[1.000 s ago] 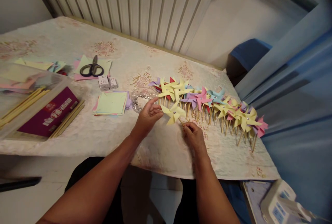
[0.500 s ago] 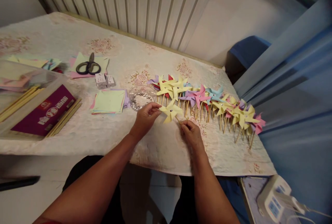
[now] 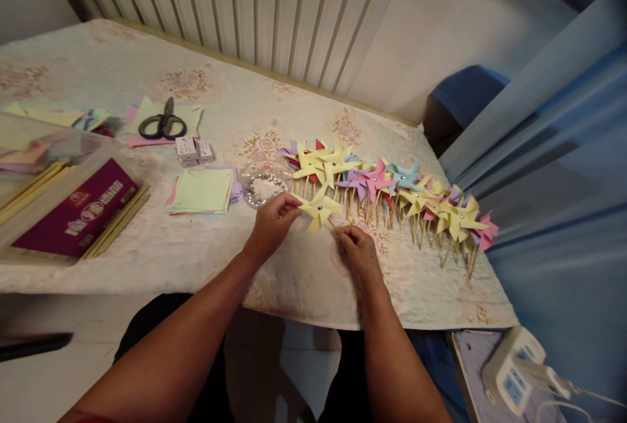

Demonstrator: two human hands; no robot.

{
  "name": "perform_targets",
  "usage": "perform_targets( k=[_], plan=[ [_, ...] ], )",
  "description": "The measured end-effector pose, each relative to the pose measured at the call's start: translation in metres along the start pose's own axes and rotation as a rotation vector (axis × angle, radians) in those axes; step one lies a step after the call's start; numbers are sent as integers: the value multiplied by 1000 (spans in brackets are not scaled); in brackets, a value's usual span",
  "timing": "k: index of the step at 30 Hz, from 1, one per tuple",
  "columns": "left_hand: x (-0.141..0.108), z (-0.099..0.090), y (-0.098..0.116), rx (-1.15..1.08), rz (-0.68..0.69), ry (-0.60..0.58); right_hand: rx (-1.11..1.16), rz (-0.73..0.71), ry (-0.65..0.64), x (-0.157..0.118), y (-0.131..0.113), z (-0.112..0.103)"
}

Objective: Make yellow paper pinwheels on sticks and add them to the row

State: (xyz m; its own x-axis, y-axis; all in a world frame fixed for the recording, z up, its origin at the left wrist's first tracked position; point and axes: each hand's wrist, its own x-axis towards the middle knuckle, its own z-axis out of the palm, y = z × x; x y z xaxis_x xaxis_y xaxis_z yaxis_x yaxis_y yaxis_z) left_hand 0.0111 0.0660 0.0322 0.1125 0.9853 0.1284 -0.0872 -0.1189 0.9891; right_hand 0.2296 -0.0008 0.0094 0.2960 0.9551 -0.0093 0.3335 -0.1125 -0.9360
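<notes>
A pale yellow paper pinwheel (image 3: 320, 208) with a shiny pin at its centre is held between my two hands above the table. My left hand (image 3: 274, 220) pinches the tip of its left blade. Thumb and fingers of my right hand (image 3: 360, 250) are closed on its thin wooden stick (image 3: 334, 225). Just behind my left hand lies a clear round dish (image 3: 264, 183) of shiny metal pins. Beyond the held pinwheel, a long row of finished pinwheels (image 3: 375, 178) in yellow, pink, purple, blue and red stretches to the right.
Left of the dish are a stack of coloured paper squares (image 3: 202, 191), small white boxes (image 3: 187, 151) and black scissors (image 3: 164, 124) on more paper. A clear plastic bin (image 3: 29, 260) with sticks stands far left. A power strip (image 3: 514, 371) sits low at right.
The whole view has shifted slightly. Both hands keep the same grip on the yellow pinwheel, with no clear change in its pose.
</notes>
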Motion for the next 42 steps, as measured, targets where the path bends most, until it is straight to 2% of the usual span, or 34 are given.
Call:
perform_targets(
  k=[20, 26, 35, 39, 42],
  plan=[
    [0, 0, -8, 9, 3, 3, -28, -11, -8, -1, 5, 0],
    [1, 0, -10, -55, 6, 18, -30, -13, -10, 0, 7, 1],
    [0, 1, 0, -78, 12, 97, 9, 3, -12, 0, 8, 1],
    [-6, 2, -1, -5, -25, 197, 46, 18, 16, -1, 10, 2],
    [-16, 2, -6, 91, -50, 204, 68, 20, 84, -4, 12, 3]
  ],
)
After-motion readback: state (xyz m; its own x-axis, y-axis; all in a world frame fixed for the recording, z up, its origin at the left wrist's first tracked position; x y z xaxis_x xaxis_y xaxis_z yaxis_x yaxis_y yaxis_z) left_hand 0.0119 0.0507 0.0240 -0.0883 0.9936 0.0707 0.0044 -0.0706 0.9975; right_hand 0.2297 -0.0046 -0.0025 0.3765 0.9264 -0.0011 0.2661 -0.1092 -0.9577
